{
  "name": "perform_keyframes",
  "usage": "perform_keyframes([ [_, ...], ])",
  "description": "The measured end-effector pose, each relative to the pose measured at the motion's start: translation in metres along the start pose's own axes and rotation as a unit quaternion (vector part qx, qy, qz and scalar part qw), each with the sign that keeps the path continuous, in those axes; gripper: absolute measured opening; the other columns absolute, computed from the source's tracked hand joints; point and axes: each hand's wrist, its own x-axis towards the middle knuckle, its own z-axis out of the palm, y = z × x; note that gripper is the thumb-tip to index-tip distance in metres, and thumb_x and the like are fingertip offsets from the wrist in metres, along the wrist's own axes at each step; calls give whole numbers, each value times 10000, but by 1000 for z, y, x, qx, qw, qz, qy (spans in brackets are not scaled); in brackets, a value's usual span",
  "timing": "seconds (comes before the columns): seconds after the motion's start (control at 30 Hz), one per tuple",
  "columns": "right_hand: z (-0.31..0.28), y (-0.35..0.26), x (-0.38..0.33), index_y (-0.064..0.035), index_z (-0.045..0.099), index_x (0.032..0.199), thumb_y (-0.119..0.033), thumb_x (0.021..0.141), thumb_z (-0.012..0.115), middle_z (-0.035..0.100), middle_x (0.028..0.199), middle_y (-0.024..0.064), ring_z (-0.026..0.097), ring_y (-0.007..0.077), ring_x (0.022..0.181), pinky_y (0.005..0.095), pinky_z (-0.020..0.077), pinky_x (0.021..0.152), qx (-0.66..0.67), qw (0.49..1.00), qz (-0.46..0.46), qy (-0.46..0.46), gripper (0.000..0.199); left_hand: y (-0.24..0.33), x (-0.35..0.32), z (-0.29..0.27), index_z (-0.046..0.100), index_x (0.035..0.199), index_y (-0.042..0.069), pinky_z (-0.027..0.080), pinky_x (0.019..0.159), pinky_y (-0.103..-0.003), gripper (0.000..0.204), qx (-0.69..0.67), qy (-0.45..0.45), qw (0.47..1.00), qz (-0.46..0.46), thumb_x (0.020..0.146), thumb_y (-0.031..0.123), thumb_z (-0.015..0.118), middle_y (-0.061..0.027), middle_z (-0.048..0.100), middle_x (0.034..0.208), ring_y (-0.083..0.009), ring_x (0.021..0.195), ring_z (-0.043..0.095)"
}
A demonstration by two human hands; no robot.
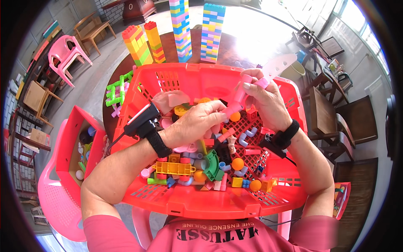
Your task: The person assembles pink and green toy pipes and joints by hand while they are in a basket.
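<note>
Above a red plastic basket (180,206), both my hands are on a chain of pink toy pipe pieces (240,94). My left hand (197,119) pinches the lower end between thumb and fingers. My right hand (268,103) grips the upper part, its fingers wrapped round the tubes near a bent end. Below them in the basket lie loose toy parts: a yellow-orange truck chassis (174,168), a green curved piece (213,165), light blue pipe elbows (243,139) and orange balls (237,164). My left palm is hidden.
Behind the basket, block towers (212,33) stand on a dark round table (121,63), beside a green pipe frame (116,90). At left, a red box (69,145) of toys rests on a pink chair (52,201). Wooden chairs (357,119) stand at right.
</note>
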Motion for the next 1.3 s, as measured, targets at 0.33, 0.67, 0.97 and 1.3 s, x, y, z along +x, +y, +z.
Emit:
perform_keyframes([
  [0.33, -3, 1, 2, -33, 524, 1132, -153, 912, 625, 617, 931, 26, 595, 82, 764, 223, 508, 669, 25, 1000, -18, 6, 270, -4, 2, -3, 553, 1013, 84, 346, 458, -176, 342, -66, 12, 998, -11, 981, 418, 490, 30, 494, 675, -29, 543, 446],
  [0.67, 0, 2, 1, -35, 570, 1123, -118, 926, 594, 627, 953, 21, 618, 94, 789, 226, 516, 708, -21, 999, -26, 6, 216, -10, 3, -2, 525, 1017, 90, 295, 415, -181, 316, -98, 20, 995, -6, 1000, 399, 462, 24, 459, 657, -33, 513, 397],
  [0.97, 15, 7, -4, -33, 509, 1082, -134, 933, 597, 604, 870, 30, 624, 85, 758, 230, 527, 653, -28, 999, -34, -5, 201, -4, 1, 0, 511, 989, 86, 280, 401, -183, 308, -57, 14, 998, 26, 1016, 380, 425, 22, 438, 607, -36, 460, 375],
  [1.3, 19, 5, -7, -9, 423, 1093, -207, 908, 648, 609, 800, 46, 599, 97, 645, 239, 493, 562, -212, 972, -98, 14, 353, 2, 0, -2, 520, 957, 59, 299, 406, -195, 305, -51, 22, 998, 36, 1024, 337, 415, 11, 444, 587, -48, 439, 385],
])
